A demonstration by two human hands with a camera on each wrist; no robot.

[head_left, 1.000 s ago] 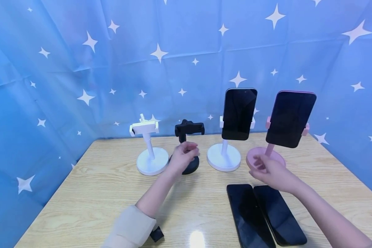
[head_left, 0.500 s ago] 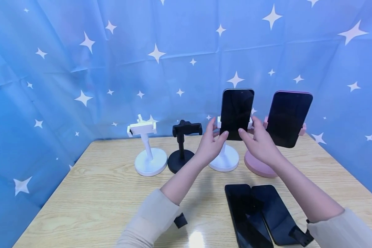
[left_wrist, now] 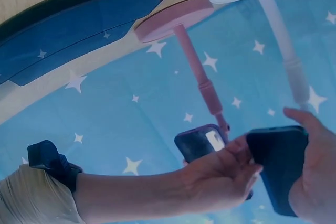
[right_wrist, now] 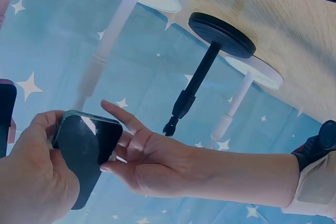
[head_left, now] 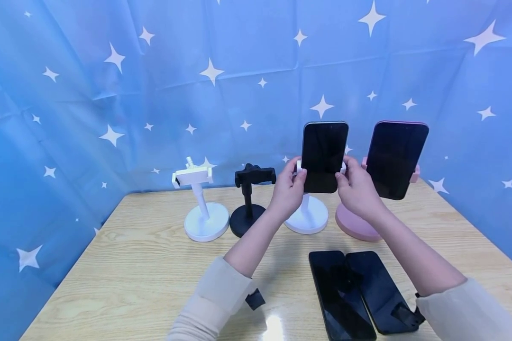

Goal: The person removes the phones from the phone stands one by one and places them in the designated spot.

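Blue star-printed cloth (head_left: pixel 175 109) hangs in creases behind everything. In front, the pale wood-grain table (head_left: pixel 123 265). Along its far side, a row of four round-based stands: bare white stand (head_left: pixel 206 225), black stand (head_left: pixel 246 218), second white stand (head_left: pixel 306 218), pink stand (head_left: pixel 356 225). Phones next. Nearer me, a left flat phone (head_left: pixel 343 298) and a right flat phone (head_left: pixel 381 293) lie side by side; a tilted phone (head_left: pixel 397 158) is up in the pink stand's holder. The upright phone (head_left: pixel 324 151) is the one I have: raised over the second white stand's base, set between its white clamp ends (head_left: pixel 299 166). My left grip (head_left: pixel 288 192) and right grip (head_left: pixel 358 189) pinch it from both sides, thumbs near the lower side edges. My judgement of risks: an uneven push could tip the second white stand; my right grip, close to the tilted phone, might knock it; spreading the clamp ends unevenly could let the upright phone slip down to the table. Brands, labels, writing: none I can read; dark screens, printed stars only.
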